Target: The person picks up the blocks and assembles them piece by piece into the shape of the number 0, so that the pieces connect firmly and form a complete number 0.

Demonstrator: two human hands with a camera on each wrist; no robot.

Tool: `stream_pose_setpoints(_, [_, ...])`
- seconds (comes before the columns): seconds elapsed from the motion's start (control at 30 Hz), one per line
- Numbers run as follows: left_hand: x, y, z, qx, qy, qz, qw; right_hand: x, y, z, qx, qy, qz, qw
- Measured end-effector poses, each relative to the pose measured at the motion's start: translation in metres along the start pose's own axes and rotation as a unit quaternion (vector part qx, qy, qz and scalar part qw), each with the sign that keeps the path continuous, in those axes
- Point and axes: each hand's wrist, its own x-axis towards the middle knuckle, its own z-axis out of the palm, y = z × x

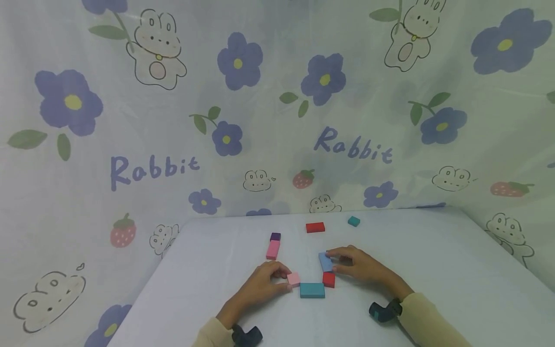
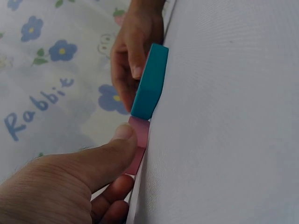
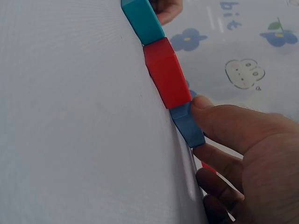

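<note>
My left hand [image 1: 264, 284] pinches a small light pink block [image 1: 293, 279] at the left corner of a teal rectangular block [image 1: 312, 290]. In the left wrist view the thumb lies on the pink block [image 2: 136, 161], whose end meets the teal block [image 2: 152, 81]. My right hand [image 1: 359, 264] holds a light blue block [image 1: 326, 262] between thumb and fingers. The blue block [image 3: 189, 127] touches a red block [image 3: 168, 74] in the right wrist view. That small red block [image 1: 329, 279] sits at the teal block's right corner. All of them rest on the white tabletop.
Farther back lie a bright pink block [image 1: 273, 249] with a dark purple block [image 1: 275, 236] at its far end, a red rectangular block [image 1: 315, 227] and a small teal block [image 1: 353, 221]. A patterned curtain [image 1: 269, 120] hangs behind the white table [image 1: 208, 250].
</note>
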Motion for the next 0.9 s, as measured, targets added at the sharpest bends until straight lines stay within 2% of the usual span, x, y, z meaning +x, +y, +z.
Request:
stream_pose_setpoints(0.33, [-0.001,-0.001,-0.002,-0.005,-0.001,0.003,1.0,0.001,-0.002,0.001,-0.001,-0.002,0.004,1.0])
stream_pose_setpoints(0.5, [-0.002,-0.002,-0.002,-0.004,0.014,0.002,0.9999,0.0,-0.002,0.001,0.011,-0.004,-0.012,0.9999])
stream_pose_setpoints(0.57, [-0.003,-0.001,-0.004,-0.015,0.035,-0.001,0.9993,0.0,-0.001,0.001,0.015,-0.005,-0.018,0.9997])
stream_pose_setpoints(0.63, [-0.003,-0.001,-0.006,-0.034,0.069,-0.004,0.997,-0.001,0.0,0.002,0.017,-0.008,-0.019,0.9996])
stream_pose_setpoints(0.77, [0.002,0.001,-0.015,-0.068,0.153,-0.003,0.9859,-0.002,0.0,0.002,0.012,-0.007,-0.002,0.9999])
stream_pose_setpoints(0.83, [0.007,-0.002,-0.021,-0.062,0.185,-0.005,0.9807,-0.002,-0.002,0.001,0.014,-0.004,0.003,0.9999])
stream_pose_setpoints(0.9, [0.011,-0.005,-0.027,-0.045,0.193,-0.02,0.98,-0.002,-0.003,0.001,0.019,-0.005,0.002,0.9998])
